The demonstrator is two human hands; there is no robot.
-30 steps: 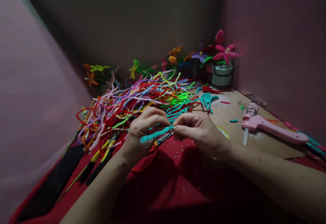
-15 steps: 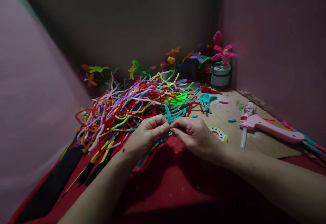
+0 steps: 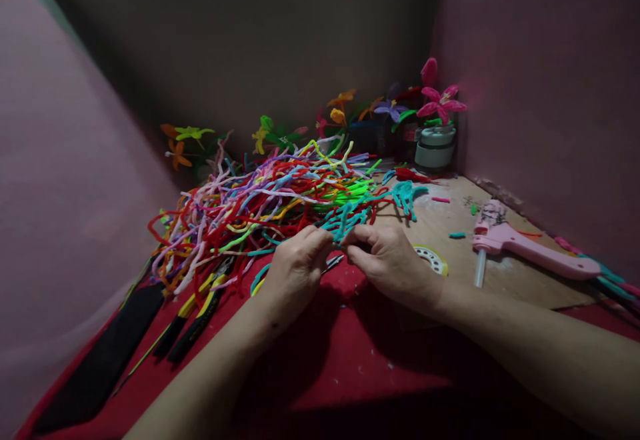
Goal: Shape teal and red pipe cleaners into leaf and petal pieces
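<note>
My left hand (image 3: pixel 299 268) is closed, back turned up, its fingertips pinched near those of my right hand (image 3: pixel 387 259). Both sets of fingertips work on a teal pipe cleaner (image 3: pixel 344 221), which stands up between them in front of other teal ones, so its outline is partly lost. The exact grip points are hidden by the fingers. Just beyond the hands spreads a heap of many-coloured pipe cleaners (image 3: pixel 255 193). Metal tips (image 3: pixel 334 263), perhaps of a cutting tool, show between the hands on the red cloth (image 3: pixel 360 360).
Yellow-and-black pliers (image 3: pixel 193 313) and a black flat case (image 3: pixel 107 353) lie at left. On the wooden board (image 3: pixel 525 287) at right are a pink glue gun (image 3: pixel 535 247) and a yellow-rimmed tape roll (image 3: pixel 434 260). Pipe-cleaner flowers (image 3: pixel 443 103) stand along the back.
My left hand has rolled over, showing its back. The teal pipe cleaner has shifted: its lower tail no longer hangs below the left hand, and its upper part leans right.
</note>
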